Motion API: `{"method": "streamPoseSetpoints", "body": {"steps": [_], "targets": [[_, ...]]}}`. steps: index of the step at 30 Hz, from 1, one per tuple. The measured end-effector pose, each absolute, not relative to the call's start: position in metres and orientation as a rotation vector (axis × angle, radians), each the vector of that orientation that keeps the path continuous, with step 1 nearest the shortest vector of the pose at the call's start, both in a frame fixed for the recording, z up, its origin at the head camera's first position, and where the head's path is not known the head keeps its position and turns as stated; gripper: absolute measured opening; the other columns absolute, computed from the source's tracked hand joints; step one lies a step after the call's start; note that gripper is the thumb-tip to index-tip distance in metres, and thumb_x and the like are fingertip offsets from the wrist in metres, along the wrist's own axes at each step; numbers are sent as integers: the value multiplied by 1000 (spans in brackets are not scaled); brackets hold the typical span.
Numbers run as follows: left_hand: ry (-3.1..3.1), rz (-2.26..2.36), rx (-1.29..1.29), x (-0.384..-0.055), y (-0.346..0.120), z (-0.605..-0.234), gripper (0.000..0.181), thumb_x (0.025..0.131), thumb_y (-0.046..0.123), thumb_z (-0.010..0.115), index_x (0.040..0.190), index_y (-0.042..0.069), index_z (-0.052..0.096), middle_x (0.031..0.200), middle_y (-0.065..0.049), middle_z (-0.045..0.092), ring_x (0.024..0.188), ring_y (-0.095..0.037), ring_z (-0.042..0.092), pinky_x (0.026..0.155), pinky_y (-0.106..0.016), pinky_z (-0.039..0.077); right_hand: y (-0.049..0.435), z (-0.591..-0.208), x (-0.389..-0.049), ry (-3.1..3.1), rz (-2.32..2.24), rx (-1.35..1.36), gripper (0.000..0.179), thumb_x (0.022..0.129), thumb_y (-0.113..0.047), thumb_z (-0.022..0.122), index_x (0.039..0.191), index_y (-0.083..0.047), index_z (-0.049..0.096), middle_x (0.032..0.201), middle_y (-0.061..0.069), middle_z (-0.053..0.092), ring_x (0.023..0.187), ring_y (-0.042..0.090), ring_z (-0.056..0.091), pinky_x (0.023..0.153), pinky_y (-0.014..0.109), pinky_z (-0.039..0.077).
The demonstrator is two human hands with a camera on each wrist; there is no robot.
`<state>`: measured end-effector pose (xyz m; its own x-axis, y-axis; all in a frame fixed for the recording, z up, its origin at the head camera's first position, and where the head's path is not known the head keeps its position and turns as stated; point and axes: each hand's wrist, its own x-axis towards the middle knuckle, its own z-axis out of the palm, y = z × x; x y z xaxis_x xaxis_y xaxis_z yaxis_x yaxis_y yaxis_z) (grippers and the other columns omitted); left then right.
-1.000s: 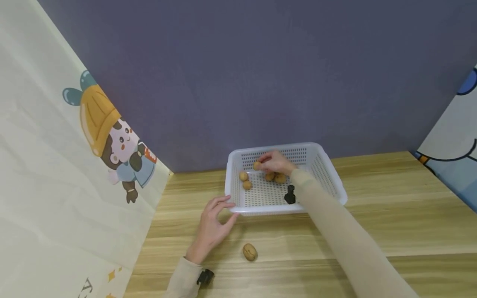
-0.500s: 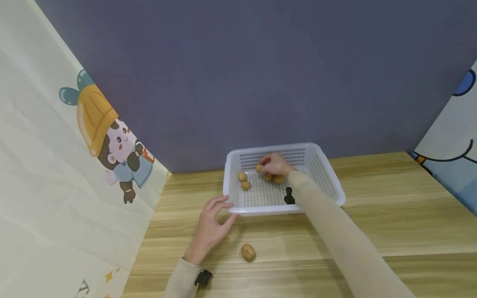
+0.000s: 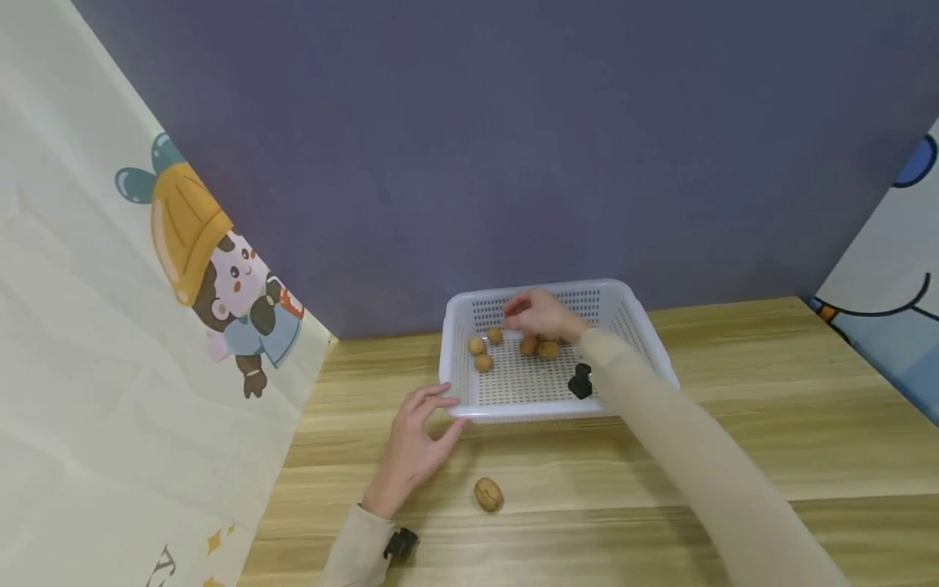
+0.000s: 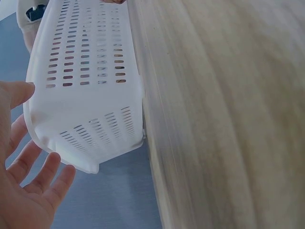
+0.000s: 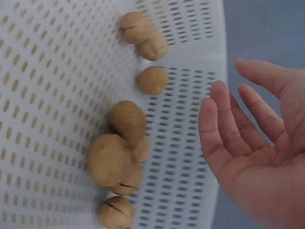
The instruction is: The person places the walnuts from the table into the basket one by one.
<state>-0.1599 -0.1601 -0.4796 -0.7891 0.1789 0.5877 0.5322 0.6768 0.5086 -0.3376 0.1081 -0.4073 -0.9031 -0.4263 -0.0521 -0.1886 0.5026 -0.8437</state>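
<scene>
A white perforated plastic basket holds several walnuts. My right hand is over its inside, fingers apart and only slightly bent, with nothing between them in the right wrist view. Just left of its fingertips lies one walnut, close to two others. A cluster of walnuts sits partly hidden beneath the same hand. At the basket's front left corner my left hand rests with spread, relaxed fingers; in the left wrist view its thumb touches the rim.
A single larger walnut lies on the wooden table in front of the basket. Behind the basket stands a dark blue-grey panel. A pale sheet with a cartoon figure borders the left side.
My right hand has let go of the walnut it pinched, which now lies near the left pair, and has lifted slightly. My left hand stays at the basket corner.
</scene>
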Motion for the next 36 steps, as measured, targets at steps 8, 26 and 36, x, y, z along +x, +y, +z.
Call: {"method": "streamPoseSetpoints", "body": {"steps": [8,26,36], "targets": [[-2410,-969,-529,-160,-159,-480,32,81,15,92,110,12,78,136,-8,72,127,-29,67,114,-51,55,118,-367,-322,2465,-1451,-599,38,100,-25,74,132,-6,68,131,13,71,111,30,70,88,37,65],[-2392,-938,-570,-161,-161,-479,30,84,18,90,111,12,77,135,-12,72,126,-31,68,112,-52,56,105,-365,-200,2325,-1413,-1113,26,95,-17,80,118,-6,75,112,8,78,88,10,74,82,28,66],[-2402,-938,-552,-161,-161,-481,30,84,19,91,110,12,78,135,-8,72,127,-29,67,114,-49,55,105,-440,-160,2134,-1238,-1163,31,91,-16,84,119,-10,75,95,-2,78,76,0,70,69,23,65]]}}
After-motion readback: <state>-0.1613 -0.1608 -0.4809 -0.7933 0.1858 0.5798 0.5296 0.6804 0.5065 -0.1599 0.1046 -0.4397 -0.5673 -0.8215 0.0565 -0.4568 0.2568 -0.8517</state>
